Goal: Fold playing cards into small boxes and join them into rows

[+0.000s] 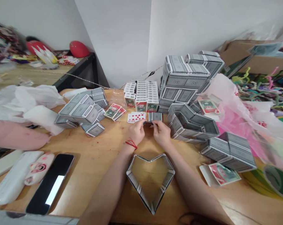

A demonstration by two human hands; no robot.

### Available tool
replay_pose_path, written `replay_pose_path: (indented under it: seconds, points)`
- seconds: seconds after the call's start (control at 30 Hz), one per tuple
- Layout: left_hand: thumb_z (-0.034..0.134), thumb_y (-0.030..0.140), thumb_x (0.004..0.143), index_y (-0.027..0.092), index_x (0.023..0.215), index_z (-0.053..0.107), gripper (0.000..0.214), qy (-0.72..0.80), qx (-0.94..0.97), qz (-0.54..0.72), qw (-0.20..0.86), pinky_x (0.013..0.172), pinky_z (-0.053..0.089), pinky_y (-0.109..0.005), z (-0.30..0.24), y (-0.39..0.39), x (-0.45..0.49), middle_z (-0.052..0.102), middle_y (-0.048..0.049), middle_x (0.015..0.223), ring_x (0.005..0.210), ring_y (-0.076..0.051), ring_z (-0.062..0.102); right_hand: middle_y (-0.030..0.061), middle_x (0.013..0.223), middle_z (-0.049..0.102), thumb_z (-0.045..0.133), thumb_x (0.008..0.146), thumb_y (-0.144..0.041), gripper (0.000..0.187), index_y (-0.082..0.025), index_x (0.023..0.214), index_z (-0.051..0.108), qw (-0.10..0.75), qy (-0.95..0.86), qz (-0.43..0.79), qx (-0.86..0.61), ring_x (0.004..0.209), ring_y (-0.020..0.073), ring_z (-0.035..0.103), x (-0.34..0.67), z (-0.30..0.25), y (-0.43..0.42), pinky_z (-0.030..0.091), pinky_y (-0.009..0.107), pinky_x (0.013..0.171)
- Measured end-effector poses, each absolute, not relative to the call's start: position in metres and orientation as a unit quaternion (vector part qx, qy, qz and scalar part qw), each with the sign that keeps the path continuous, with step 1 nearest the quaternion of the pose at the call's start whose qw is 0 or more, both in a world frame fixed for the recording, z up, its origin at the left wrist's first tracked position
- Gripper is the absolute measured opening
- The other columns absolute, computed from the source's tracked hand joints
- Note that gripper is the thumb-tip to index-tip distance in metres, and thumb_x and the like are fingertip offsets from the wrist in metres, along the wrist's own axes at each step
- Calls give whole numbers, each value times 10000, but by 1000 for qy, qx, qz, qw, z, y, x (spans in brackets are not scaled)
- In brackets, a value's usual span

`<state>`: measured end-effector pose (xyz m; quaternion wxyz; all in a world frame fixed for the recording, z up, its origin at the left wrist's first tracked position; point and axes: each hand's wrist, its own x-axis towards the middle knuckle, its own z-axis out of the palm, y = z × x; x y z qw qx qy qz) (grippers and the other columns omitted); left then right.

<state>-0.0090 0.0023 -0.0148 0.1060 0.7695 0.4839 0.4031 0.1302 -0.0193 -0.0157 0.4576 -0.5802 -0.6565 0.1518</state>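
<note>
My left hand (pixel 136 132), with a red string at the wrist, and my right hand (pixel 161 133) meet above the middle of the wooden table (pixel 96 159). Both pinch a small folded playing card (pixel 148 123) between their fingertips. Just beyond the fingers lie a face-up red diamonds card (pixel 136 117) and a face-down grey-backed card (pixel 155 116). Between my forearms, close to me, lies a heart-shaped frame (pixel 151 179) made of folded cards.
Several boxed decks (pixel 141 97) stand in rows at the back. Folded-card structures pile at the left (pixel 81 111) and right (pixel 190 81). A phone (pixel 50 184) lies at the near left by another person's arm (pixel 15 136). Pink plastic bags (pixel 240 115) crowd the right.
</note>
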Motion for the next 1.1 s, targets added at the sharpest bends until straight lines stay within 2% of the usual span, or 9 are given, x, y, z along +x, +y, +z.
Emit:
replay_pose_path:
  seconds: [0.2, 0.5, 0.6, 0.73, 0.83, 0.93, 1.0, 1.1]
  points:
    - [347, -5, 694, 176, 1023, 543, 424, 485, 761, 410, 132, 734, 466, -263, -19, 8, -14, 648, -53, 902, 809, -150, 599, 64, 865, 669, 414, 818, -270, 242, -203, 985, 575, 420, -692, 168, -563, 778, 185, 622, 131, -16, -20, 470, 297, 734]
    - [338, -26, 698, 162, 1052, 524, 442, 467, 766, 414, 152, 835, 450, -292, -21, 9, -18, 621, -74, 1012, 941, -160, 572, 76, 969, 658, 371, 830, -217, 294, -196, 1077, 529, 427, -693, 210, -543, 833, 187, 625, 135, -14, -18, 473, 311, 745]
    - [344, -21, 709, 163, 1067, 514, 437, 471, 765, 413, 149, 834, 445, -289, -20, 7, -17, 618, -75, 1022, 948, -161, 570, 63, 922, 666, 377, 836, -241, 274, -203, 1061, 530, 444, -678, 232, -538, 822, 180, 624, 135, -13, -18, 468, 307, 747]
    - [368, 66, 782, 182, 1035, 531, 323, 488, 754, 408, 161, 738, 459, -267, -16, 3, -11, 635, -60, 946, 822, -148, 597, 27, 718, 640, 460, 805, -341, 202, -203, 898, 576, 474, -630, 235, -568, 642, 157, 596, 135, -14, -16, 462, 274, 629]
    - [418, 185, 820, 181, 1023, 519, 227, 480, 710, 458, 236, 700, 467, -245, -16, 4, -6, 620, -73, 964, 819, -139, 596, -15, 578, 570, 474, 795, -378, 186, -205, 810, 539, 532, -554, 300, -566, 508, 126, 541, 133, -16, -11, 439, 247, 519]
    - [520, 244, 773, 177, 1059, 472, 297, 462, 625, 514, 364, 634, 477, -225, -19, 10, -2, 613, -72, 930, 770, -129, 598, -45, 550, 556, 476, 794, -405, 188, -219, 814, 451, 599, -459, 427, -498, 476, 118, 555, 130, -19, -5, 457, 245, 493]
    - [578, 242, 723, 166, 976, 496, 277, 471, 555, 546, 415, 599, 470, -219, -20, 15, -1, 609, -44, 816, 709, -123, 589, -51, 577, 576, 505, 777, -416, 217, -229, 817, 403, 621, -412, 493, -449, 504, 123, 588, 128, -19, -2, 483, 260, 517]
    - [622, 232, 665, 146, 806, 537, 186, 478, 491, 576, 446, 607, 453, -216, -21, 21, -2, 593, -26, 769, 687, -113, 566, -56, 589, 590, 549, 751, -409, 251, -234, 811, 380, 610, -393, 556, -405, 540, 131, 614, 126, -19, -1, 505, 281, 551]
